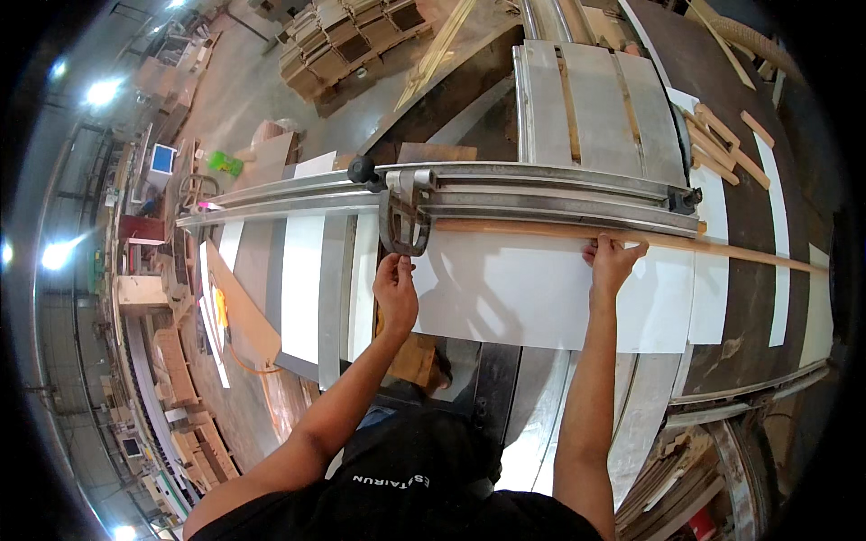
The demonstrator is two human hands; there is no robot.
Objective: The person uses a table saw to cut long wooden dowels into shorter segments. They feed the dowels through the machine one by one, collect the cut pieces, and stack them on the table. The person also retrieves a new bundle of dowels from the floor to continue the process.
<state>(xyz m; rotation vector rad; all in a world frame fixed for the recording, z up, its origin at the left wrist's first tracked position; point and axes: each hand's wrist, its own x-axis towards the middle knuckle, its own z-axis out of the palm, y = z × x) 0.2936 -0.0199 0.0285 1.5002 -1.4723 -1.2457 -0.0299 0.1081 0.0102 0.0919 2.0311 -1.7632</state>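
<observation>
My left hand has its fingertips pinched together at the lower end of a metal flip stop, which is clamped on a long aluminium fence. A black knob sticks out from the stop's far side. Along the near edge of the fence lies a long, thin wooden strip, its left end close to the stop and its right end reaching well past the fence. My right hand grips this strip near the fence's right part, fingers curled and thumb pointing right. Under both hands is a white sheet.
Short wooden pieces lie in a loose pile on the dark table at the right. Beyond the fence stands a grey slotted metal table. Stacked boards stand on the floor at the back. A green bottle is at the left.
</observation>
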